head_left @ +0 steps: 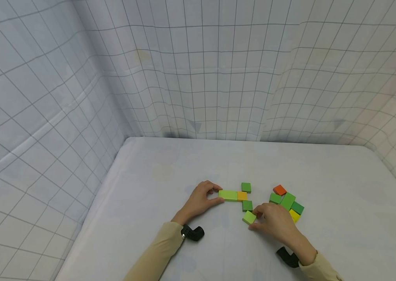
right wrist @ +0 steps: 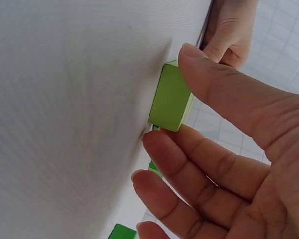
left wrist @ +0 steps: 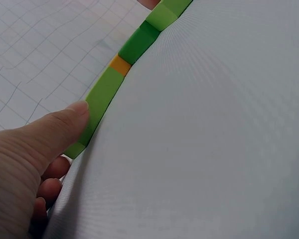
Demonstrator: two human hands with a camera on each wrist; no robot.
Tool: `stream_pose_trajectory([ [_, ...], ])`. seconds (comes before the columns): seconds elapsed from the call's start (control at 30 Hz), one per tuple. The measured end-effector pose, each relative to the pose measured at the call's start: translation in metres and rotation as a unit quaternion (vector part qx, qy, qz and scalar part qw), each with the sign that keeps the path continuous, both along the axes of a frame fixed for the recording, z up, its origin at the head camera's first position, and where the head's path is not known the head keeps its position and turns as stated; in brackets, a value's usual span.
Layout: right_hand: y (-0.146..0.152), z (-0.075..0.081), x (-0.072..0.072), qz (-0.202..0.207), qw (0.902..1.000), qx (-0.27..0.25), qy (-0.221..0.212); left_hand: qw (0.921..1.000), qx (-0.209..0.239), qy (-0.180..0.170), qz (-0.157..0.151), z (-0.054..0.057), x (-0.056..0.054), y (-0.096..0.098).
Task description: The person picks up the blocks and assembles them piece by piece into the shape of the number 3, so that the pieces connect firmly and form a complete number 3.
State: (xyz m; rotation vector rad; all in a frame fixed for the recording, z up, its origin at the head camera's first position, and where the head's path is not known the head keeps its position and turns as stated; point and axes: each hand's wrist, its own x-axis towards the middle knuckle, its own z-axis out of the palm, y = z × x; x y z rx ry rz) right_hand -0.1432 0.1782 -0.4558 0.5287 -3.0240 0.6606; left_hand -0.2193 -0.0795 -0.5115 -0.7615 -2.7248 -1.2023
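Observation:
My left hand point(head_left: 199, 198) pinches the left end of a long light-green block point(head_left: 227, 195) lying on the table, thumb on its near side. An orange block point(head_left: 242, 196) touches that block's right end. Two small green blocks stand at the orange one's right side, one green block point(head_left: 246, 187) behind and another green block point(head_left: 247, 205) in front. Between the thumb and fingers of my right hand point(head_left: 277, 221) is a light-green block point(right wrist: 170, 97), turned at an angle close to the front green block. The left wrist view shows my left thumb point(left wrist: 72, 117) against the long block.
Behind my right hand lies a loose group: a red-orange block point(head_left: 280, 190), several green blocks point(head_left: 288, 201) and a yellow block point(head_left: 294, 216), partly covered by the hand. The white table point(head_left: 141, 168) ends at a grid-patterned curtain point(head_left: 198, 78) at the back and sides.

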Motion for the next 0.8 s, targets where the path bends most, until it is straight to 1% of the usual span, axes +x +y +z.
stream_pose_trajectory([
  [0.27, 0.001, 0.000, 0.000, -0.002, 1.0000, 0.000, -0.006, 1.0000, 0.000, 0.002, 0.001, -0.001, 0.000, 0.000],
  [0.37, 0.004, 0.003, 0.001, -0.004, 0.9997, 0.003, -0.024, 1.0000, 0.000, 0.004, -0.002, -0.001, 0.000, 0.000],
  [0.5, 0.015, 0.012, -0.001, -0.020, 0.9984, -0.001, -0.053, 1.0000, -0.001, 0.002, -0.001, -0.001, 0.000, 0.000],
  [0.57, 0.023, 0.015, -0.004, -0.029, 0.9983, -0.002, -0.050, 1.0000, -0.001, 0.001, -0.001, -0.001, 0.001, 0.000],
  [0.73, 0.047, 0.019, -0.014, -0.045, 0.9990, -0.002, -0.001, 1.0000, -0.003, 0.001, -0.002, 0.000, 0.000, 0.000],
  [0.8, 0.054, 0.018, -0.017, -0.051, 0.9986, -0.004, 0.008, 1.0000, -0.002, 0.002, -0.003, 0.000, 0.000, -0.001],
])
